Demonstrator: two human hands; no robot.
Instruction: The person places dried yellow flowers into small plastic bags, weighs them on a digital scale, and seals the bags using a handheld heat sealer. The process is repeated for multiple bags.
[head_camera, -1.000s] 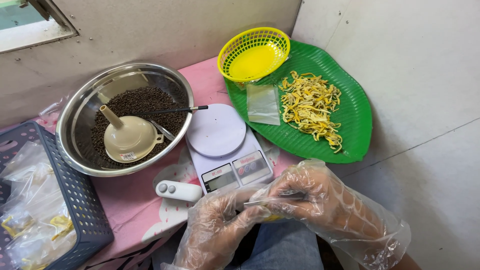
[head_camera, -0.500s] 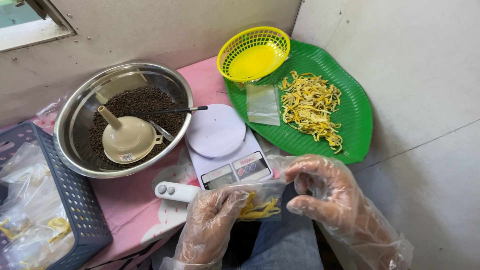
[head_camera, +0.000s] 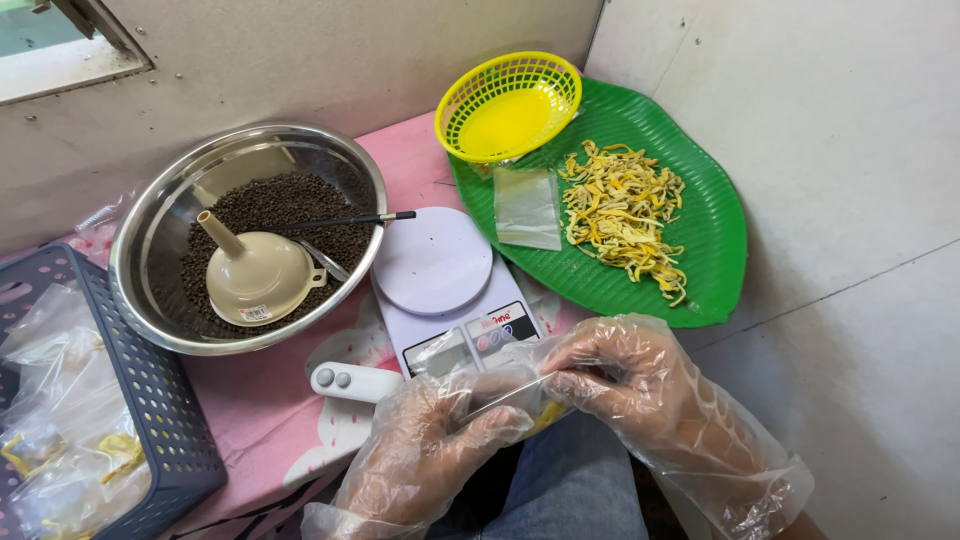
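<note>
Both my hands wear loose clear plastic gloves. My left hand (head_camera: 425, 450) and my right hand (head_camera: 640, 395) meet over my lap and pinch the top of a small clear plastic bag (head_camera: 510, 392) with yellow shreds inside; most of the bag is hidden by my fingers. Just beyond them sits a white kitchen scale (head_camera: 440, 265) with a round bare platform. A pile of yellow dried shreds (head_camera: 625, 215) lies on a green leaf-shaped tray (head_camera: 700, 250) at the right, beside a flat small clear bag (head_camera: 528, 207).
A yellow mesh basket (head_camera: 510, 105) rests on the tray's far end. A steel bowl (head_camera: 250, 235) holds dark seeds, a beige funnel (head_camera: 255, 275) and a spoon. A dark crate (head_camera: 95, 400) of filled bags stands left. A small white device (head_camera: 355, 382) lies near the table edge.
My hands separated half a second ago, showing the yellow shreds in the bag, and have now come back together, pinching along the bag's top edge.
</note>
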